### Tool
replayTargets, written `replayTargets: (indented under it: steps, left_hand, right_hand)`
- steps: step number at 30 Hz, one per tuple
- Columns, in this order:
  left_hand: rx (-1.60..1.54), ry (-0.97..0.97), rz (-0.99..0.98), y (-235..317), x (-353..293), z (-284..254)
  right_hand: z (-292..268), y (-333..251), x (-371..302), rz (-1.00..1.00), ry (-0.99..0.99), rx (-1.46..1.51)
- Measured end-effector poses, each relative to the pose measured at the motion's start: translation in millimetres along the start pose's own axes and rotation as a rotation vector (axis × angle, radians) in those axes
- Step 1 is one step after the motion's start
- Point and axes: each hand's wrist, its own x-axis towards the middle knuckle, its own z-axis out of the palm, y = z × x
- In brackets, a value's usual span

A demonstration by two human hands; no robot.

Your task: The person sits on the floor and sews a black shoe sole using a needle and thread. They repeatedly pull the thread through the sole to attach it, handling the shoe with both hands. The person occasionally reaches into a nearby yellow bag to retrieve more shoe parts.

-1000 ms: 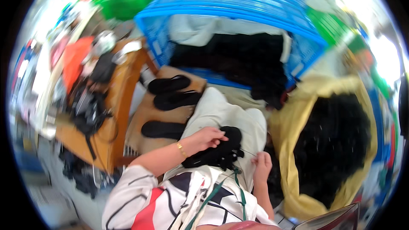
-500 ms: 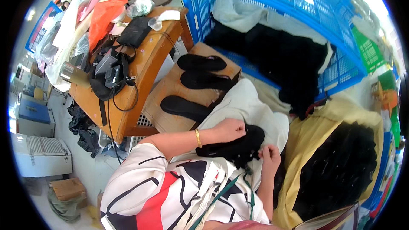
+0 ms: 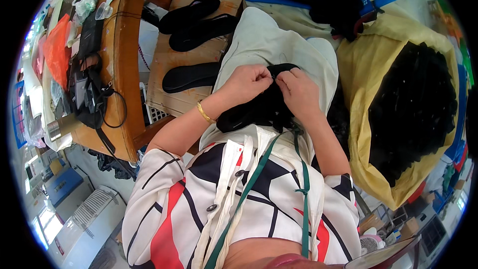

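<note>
Black shoe sat on the pale lap mid-frame, long axis lower left to upper right, so mostly down-left of the fingers, left hand and right hand equally near, both pinched narrow, though honestly couldn't tell on what.

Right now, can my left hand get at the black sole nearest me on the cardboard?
Probably yes: that black sole lies left of your left hand, with nothing seen on top of it, though that hand is busy at the black item on your lap.
</note>
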Motion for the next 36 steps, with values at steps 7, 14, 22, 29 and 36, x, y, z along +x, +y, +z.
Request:
replayTargets:
  steps: [7, 14, 22, 29, 36]
  left_hand:
    - [-0.233, -0.067, -0.266, -10, 16, -7]
    - [-0.253, -0.081, -0.231, -20, 11, 1]
    - [-0.504, -0.063, -0.286, -31, 8, -9]
    - [0.177, 0.054, 0.071, -5, 4, -10]
    - [0.551, 0.102, 0.262, -10, 13, 5]
  right_hand:
    - [1, 8, 2, -0.057, -0.006, 0.003]
    - [19, 5, -2, 0.164, 0.075, 0.561]
    - [-10, 57, -29, 0.750, 0.212, 1.165]
    - [-9, 51, -31, 0.680, 0.212, 1.029]
    - [-4, 51, -39, 0.688, 0.218, 0.990]
